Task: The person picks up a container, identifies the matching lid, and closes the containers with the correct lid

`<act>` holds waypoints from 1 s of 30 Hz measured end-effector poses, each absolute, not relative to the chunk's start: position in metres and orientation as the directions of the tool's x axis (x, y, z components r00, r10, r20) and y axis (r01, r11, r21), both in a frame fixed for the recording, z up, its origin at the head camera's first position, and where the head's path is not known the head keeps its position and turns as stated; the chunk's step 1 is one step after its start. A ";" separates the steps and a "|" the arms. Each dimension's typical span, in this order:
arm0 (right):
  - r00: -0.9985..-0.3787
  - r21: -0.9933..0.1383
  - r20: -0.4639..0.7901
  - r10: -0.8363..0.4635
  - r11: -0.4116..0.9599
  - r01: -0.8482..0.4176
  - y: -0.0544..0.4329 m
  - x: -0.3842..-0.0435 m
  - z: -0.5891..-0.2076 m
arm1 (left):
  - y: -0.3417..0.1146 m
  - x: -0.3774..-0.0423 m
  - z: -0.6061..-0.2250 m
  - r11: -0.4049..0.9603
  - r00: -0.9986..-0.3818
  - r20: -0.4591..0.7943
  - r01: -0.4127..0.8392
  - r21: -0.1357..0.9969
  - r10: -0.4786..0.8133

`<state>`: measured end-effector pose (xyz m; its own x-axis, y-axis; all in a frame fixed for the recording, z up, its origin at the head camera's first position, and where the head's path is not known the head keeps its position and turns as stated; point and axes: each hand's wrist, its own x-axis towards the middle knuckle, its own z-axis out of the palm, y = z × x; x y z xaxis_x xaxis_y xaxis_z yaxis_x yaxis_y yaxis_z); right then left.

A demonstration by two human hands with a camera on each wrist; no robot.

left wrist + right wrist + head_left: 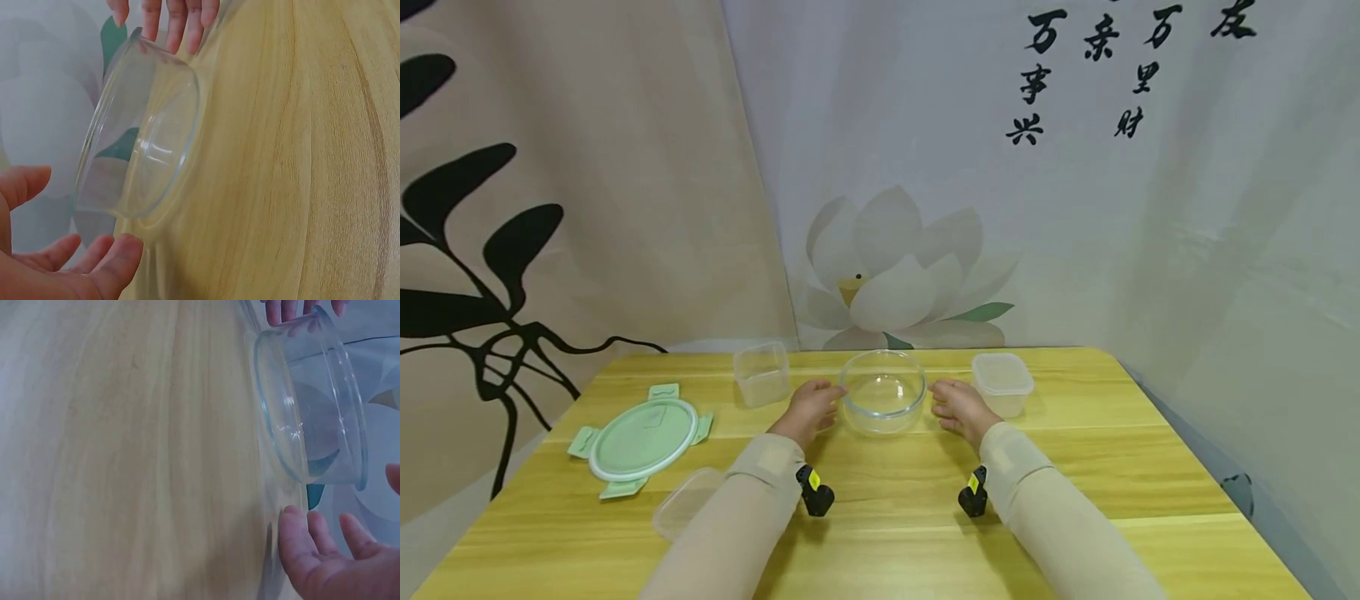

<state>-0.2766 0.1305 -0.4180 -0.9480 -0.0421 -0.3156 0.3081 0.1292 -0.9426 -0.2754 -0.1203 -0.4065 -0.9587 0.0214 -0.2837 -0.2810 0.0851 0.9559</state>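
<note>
A round clear glass bowl [883,417] stands upright on the wooden table, between the two hands. At its left side is my left hand [812,410], fingers loosely bent and spread around nothing. My right hand [958,407] is on the opposite side, its fingertips near the bowl's wall. The left wrist view shows the left hand's fingers [119,259] close to the glass, thumb apart from them. In the right wrist view a gap shows between the right fingers [294,534] and the bowl [312,406].
A green round lid [643,439] with side flaps lies at the left. Nearer, a clear flat lid [688,502] is partly behind the left sleeve. An uncovered clear plastic container [762,375] stands back left; a lidded one [1003,383] stands beside the right hand.
</note>
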 end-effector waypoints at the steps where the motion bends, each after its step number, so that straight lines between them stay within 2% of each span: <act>1: -0.947 -0.941 -0.319 -0.041 0.128 0.312 0.130 -0.277 -0.418 | -0.120 -0.276 -0.407 0.087 -0.958 -0.285 -0.282 0.955 0.024; 19: -0.934 -0.928 -0.354 -0.045 0.141 0.345 0.121 -0.286 -0.420 | -0.118 -0.284 -0.417 0.081 -0.948 -0.318 -0.315 0.945 0.021; 30: -0.928 -0.919 -0.369 -0.047 0.164 0.357 0.121 -0.291 -0.421 | -0.117 -0.284 -0.416 0.134 -0.946 -0.319 -0.310 0.941 0.054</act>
<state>-0.2910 0.1209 -0.4214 -0.9283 -0.0465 -0.3690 0.3573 0.1643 -0.9194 -0.2838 -0.1171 -0.4160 -0.9461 0.0539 -0.3194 -0.3102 0.1339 0.9412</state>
